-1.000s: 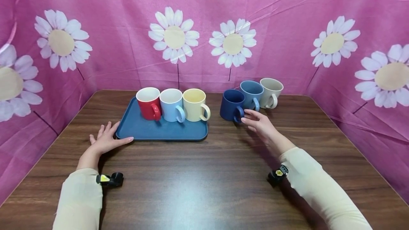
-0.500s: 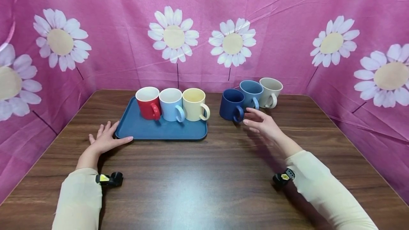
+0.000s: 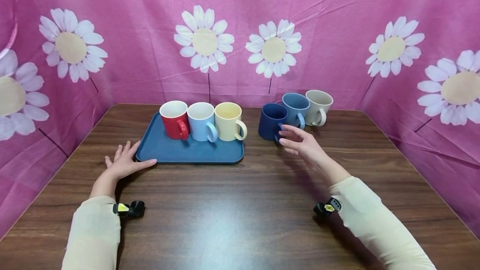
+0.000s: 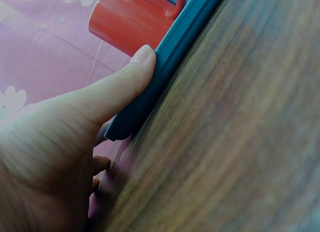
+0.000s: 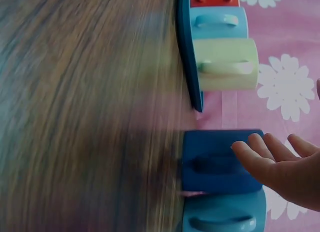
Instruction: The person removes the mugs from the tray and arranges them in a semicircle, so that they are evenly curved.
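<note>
My left hand (image 3: 123,164) rests at the near left corner of a blue tray (image 3: 195,156), thumb along the front edge and fingers spread beside its left edge. In the left wrist view the thumb (image 4: 127,81) lies on the tray's rim. My right hand (image 3: 301,143) reaches to the handle of a dark blue mug (image 3: 271,125), fingers loosely extended and partly covering that handle. The right wrist view has the fingertips (image 5: 240,148) overlapping the dark blue mug. On the tray stand a red mug (image 3: 173,123), a light blue mug (image 3: 200,124) and a yellow mug (image 3: 226,125).
Behind the dark blue mug stand a medium blue mug (image 3: 293,107) and an off-white mug (image 3: 316,109) in a slanting row. A pink flowered cloth (image 3: 240,91) hangs round the back and sides of the wooden table (image 3: 225,203).
My right hand drew back slightly to the right from the dark blue mug's handle, then moved left to it again. The left hand and the mugs stay in place.
</note>
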A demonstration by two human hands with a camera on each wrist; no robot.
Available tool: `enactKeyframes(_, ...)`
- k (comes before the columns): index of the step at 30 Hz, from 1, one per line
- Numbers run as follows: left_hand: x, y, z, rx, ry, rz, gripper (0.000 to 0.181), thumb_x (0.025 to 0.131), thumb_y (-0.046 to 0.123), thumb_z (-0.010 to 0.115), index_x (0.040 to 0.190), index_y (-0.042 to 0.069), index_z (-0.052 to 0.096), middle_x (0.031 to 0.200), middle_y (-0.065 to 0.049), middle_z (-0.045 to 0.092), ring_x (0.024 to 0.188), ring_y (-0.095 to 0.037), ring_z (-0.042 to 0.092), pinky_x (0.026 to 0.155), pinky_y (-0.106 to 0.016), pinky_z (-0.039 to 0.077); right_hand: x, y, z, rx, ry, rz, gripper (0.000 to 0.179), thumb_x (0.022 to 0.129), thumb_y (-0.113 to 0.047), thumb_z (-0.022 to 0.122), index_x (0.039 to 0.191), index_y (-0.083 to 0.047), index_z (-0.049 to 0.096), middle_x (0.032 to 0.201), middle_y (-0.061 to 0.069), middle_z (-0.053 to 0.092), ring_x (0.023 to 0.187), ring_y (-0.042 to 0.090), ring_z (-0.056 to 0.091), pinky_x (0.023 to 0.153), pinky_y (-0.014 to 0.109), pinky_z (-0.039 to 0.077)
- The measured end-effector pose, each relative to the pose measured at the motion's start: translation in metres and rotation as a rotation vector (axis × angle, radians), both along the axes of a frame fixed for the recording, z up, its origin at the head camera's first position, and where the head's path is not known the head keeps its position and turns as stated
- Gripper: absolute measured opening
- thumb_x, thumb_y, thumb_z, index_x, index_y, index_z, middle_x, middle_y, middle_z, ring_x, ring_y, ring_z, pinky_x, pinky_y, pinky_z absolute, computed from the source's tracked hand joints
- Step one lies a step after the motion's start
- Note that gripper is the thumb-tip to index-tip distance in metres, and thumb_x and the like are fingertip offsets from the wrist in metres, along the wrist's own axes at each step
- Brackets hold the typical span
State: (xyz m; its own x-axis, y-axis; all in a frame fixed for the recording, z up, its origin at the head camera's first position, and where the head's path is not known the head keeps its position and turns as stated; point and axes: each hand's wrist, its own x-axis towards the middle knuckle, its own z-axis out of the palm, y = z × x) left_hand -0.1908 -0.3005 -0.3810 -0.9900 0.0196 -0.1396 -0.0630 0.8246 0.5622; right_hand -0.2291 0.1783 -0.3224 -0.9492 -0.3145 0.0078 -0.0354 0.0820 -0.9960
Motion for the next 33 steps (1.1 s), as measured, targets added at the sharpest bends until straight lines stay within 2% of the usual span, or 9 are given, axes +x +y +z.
enactKeyframes(8,0.000,0.000,-0.001,0.001,-0.003,0.002,0.098,0.072,0.056,0.057,0.138,0.005,0.005,0.135,-0.033,-0.007,0.120,-0.045,-0.017,0.078,-0.067,-0.016,-0.008,-0.026,-0.005,0.029,-0.014,0.021,0.056,0.082,-0.010,0.059,0.130,0.002,0.033,0.126,0.027,0.037,0.099,0.017,0.051,0.088,0.049,0.032)
enactKeyframes(13,0.001,0.000,-0.002,0.006,-0.002,0.002,0.098,0.072,0.055,0.058,0.138,0.005,0.005,0.135,-0.033,-0.007,0.120,-0.045,-0.017,0.079,-0.067,-0.016,-0.016,-0.045,-0.012,0.055,-0.056,-0.019,0.058,0.081,-0.012,0.061,0.131,-0.001,0.034,0.124,0.025,0.040,0.104,0.024,0.047,0.088,0.048,0.033)
enactKeyframes(17,0.000,0.000,-0.002,0.008,-0.003,0.003,0.098,0.072,0.055,0.058,0.138,0.005,0.005,0.135,-0.033,-0.007,0.120,-0.045,-0.017,0.079,-0.067,-0.016,-0.022,-0.058,-0.018,0.041,-0.089,-0.043,0.058,0.079,-0.013,0.063,0.131,-0.005,0.036,0.124,0.023,0.041,0.106,0.025,0.046,0.088,0.048,0.034)
enactKeyframes(23,0.000,0.000,-0.001,0.005,-0.003,0.004,0.098,0.072,0.056,0.057,0.138,0.005,0.005,0.135,-0.033,-0.007,0.120,-0.045,-0.017,0.079,-0.067,-0.016,-0.029,-0.073,-0.022,0.018,-0.088,-0.052,0.056,0.081,-0.014,0.061,0.130,-0.006,0.036,0.125,0.021,0.042,0.109,0.027,0.044,0.088,0.048,0.034)
enactKeyframes(27,0.000,0.000,0.000,0.006,-0.002,0.003,0.098,0.073,0.055,0.057,0.138,0.005,0.005,0.135,-0.033,-0.007,0.120,-0.045,-0.017,0.079,-0.067,-0.016,-0.034,-0.082,-0.024,0.012,-0.088,-0.086,0.053,0.080,-0.014,0.061,0.128,-0.008,0.039,0.122,0.017,0.046,0.108,0.026,0.045,0.088,0.047,0.034)
enactKeyframes(33,0.001,0.001,0.001,0.011,-0.008,0.002,0.097,0.073,0.055,0.057,0.138,0.005,0.005,0.135,-0.033,-0.006,0.120,-0.046,-0.017,0.078,-0.067,-0.016,-0.041,-0.097,-0.027,-0.030,-0.094,-0.144,0.052,0.080,-0.013,0.062,0.126,-0.002,0.041,0.119,0.018,0.048,0.105,0.027,0.048,0.085,0.046,0.037)
